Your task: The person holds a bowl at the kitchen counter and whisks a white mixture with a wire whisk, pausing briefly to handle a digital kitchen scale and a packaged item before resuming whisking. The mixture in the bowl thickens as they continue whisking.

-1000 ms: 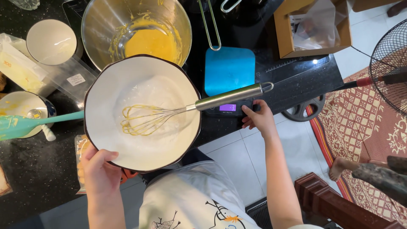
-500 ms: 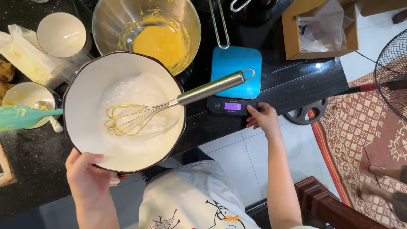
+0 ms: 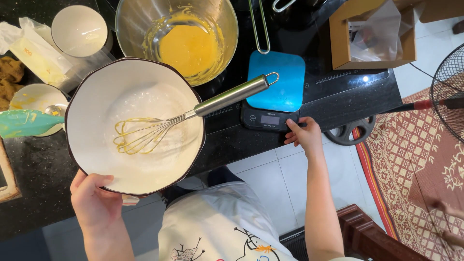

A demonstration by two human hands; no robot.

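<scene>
bowls 4 point(image 3: 134, 124) | whisk 1 point(image 3: 159, 128) | scale 1 point(image 3: 275, 92) | spatula 1 point(image 3: 24, 123) | box 1 point(image 3: 338, 43)

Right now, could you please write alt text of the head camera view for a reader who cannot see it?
The left hand holds a wide white bowl containing a steel whisk, while the right hand touches a black kitchen scale with a blue platform. Behind stands a steel bowl of yellow batter.

A black speckled countertop point(image 3: 43, 193) carries a kitchen scale point(image 3: 275, 94) at three o'clock, a steel mixing bowl point(image 3: 176, 34) at twelve, and small white bowls point(image 3: 79, 30) at ten.
</scene>
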